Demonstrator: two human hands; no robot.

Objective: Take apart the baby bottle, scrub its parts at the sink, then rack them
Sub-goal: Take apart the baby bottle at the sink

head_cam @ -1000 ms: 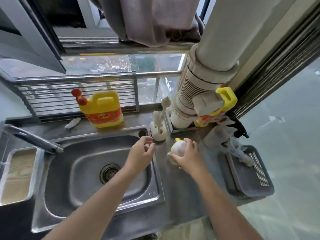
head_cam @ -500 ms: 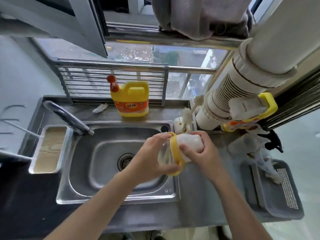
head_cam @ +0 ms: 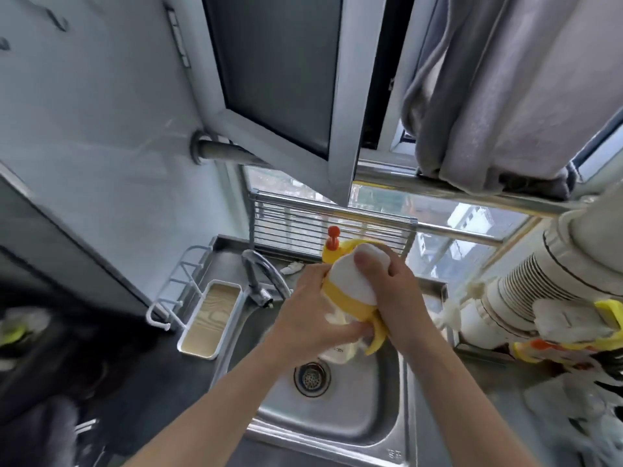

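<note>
Bottle (head_cam: 347,284) now up abv sink (head_cam: 354,409)

My baby bottle (head_cam: 350,298) is now off the counter (head_cam: 472,416), raised over the sink (head_cam: 337,419). My left hand (head_cam: 310,318) now grips its body; my right hand (head_cam: 401,298) has shifted to wrap the white cap (head_cam: 350,274).
</note>
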